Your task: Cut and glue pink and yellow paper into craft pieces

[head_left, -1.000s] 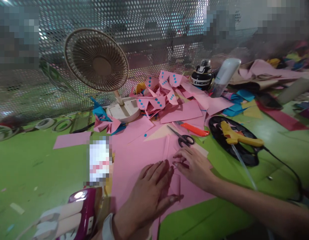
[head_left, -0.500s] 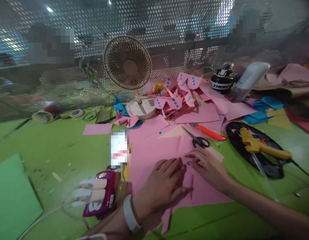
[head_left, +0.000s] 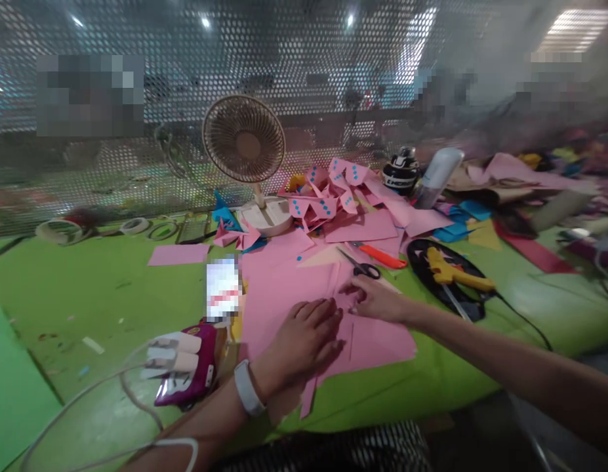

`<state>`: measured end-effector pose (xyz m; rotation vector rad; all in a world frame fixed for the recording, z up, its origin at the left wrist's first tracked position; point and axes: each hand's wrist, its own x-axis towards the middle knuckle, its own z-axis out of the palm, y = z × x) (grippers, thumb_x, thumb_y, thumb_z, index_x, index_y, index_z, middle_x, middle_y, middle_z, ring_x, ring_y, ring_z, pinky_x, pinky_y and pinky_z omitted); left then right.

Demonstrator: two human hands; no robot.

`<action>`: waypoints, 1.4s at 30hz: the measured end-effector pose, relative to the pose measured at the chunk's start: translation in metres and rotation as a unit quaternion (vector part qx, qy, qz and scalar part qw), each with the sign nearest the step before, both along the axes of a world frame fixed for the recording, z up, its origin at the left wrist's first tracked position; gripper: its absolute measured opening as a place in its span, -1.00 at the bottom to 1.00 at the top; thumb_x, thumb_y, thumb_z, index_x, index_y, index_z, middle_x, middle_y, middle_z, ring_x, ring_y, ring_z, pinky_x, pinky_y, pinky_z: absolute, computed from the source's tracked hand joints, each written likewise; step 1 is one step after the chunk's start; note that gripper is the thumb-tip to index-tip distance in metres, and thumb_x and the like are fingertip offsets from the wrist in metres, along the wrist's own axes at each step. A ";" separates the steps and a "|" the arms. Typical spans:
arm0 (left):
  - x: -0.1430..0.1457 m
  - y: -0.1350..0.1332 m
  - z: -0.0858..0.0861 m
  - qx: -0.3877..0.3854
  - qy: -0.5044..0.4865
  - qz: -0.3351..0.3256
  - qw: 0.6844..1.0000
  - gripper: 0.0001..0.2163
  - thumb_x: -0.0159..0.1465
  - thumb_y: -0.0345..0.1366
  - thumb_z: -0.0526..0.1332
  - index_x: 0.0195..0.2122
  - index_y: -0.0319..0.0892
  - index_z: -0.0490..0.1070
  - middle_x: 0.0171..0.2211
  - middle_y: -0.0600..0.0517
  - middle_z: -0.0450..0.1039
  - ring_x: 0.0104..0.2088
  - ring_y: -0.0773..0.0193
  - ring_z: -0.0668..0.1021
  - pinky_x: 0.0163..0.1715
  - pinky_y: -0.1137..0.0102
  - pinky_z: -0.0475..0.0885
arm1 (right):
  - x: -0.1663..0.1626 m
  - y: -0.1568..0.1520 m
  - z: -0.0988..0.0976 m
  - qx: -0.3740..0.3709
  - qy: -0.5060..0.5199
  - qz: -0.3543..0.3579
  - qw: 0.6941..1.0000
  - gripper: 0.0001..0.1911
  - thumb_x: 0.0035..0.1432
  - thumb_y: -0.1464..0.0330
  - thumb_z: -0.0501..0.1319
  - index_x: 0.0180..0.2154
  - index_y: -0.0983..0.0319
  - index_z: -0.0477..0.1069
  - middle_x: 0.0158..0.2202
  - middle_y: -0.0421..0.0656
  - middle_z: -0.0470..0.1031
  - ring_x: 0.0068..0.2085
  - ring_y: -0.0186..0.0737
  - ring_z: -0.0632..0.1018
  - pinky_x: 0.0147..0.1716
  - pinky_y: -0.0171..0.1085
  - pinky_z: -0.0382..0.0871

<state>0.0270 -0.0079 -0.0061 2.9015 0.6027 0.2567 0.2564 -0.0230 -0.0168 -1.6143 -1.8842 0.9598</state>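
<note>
Pink paper lies spread on the green table, with a narrow folded strip on top of it. My left hand, wearing a white band at the wrist, presses down flat on the paper with fingers stretched out. Just right of it, my right hand rests over the sheet, fingers bent but apart, near the strip; I see nothing held in it. Black-handled scissors lie right above the right hand, beside an orange utility knife.
A small fan stands behind a pile of folded pink pieces with blue diamonds. Left are a phone and a purple power strip with plugs. A yellow glue gun sits on a black tray at right.
The camera view has turned to the right, so the table's front edge and more of its right side show. My left hand stays flat on the paper; the right fingers have bent more.
</note>
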 end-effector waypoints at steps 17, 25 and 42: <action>-0.002 -0.001 0.001 0.015 0.005 -0.007 1.000 -0.54 0.30 -0.04 -0.05 0.18 -0.08 0.12 0.17 -0.09 0.17 0.13 0.07 0.24 0.05 0.17 0.15 | -0.001 0.005 -0.006 -0.020 0.061 -0.038 0.997 -0.54 -0.15 0.39 0.30 -0.12 0.30 0.33 -0.26 -0.13 0.39 -0.35 -0.35 0.42 -0.35 -0.31 0.33; 0.017 0.024 0.010 -0.084 -0.103 0.158 0.978 -0.74 0.25 -0.12 0.06 -0.30 -0.18 0.41 -0.31 -0.04 0.42 -0.26 0.19 0.44 -0.26 0.35 0.30 | 0.000 0.008 -0.004 -0.017 0.040 -0.020 0.999 -0.59 -0.16 0.43 0.28 -0.17 0.29 0.34 -0.30 -0.15 0.39 -0.39 -0.36 0.41 -0.43 -0.36 0.30; 0.051 0.052 -0.003 -0.296 -0.010 0.230 0.927 -0.74 -0.08 -0.17 0.30 -0.40 -0.21 0.45 -0.52 0.09 0.47 -0.49 0.26 0.50 -0.52 0.49 0.31 | 0.002 0.008 -0.014 0.009 0.038 -0.020 0.999 -0.59 -0.17 0.48 0.24 -0.17 0.29 0.33 -0.29 -0.14 0.43 -0.42 -0.37 0.41 -0.49 -0.40 0.26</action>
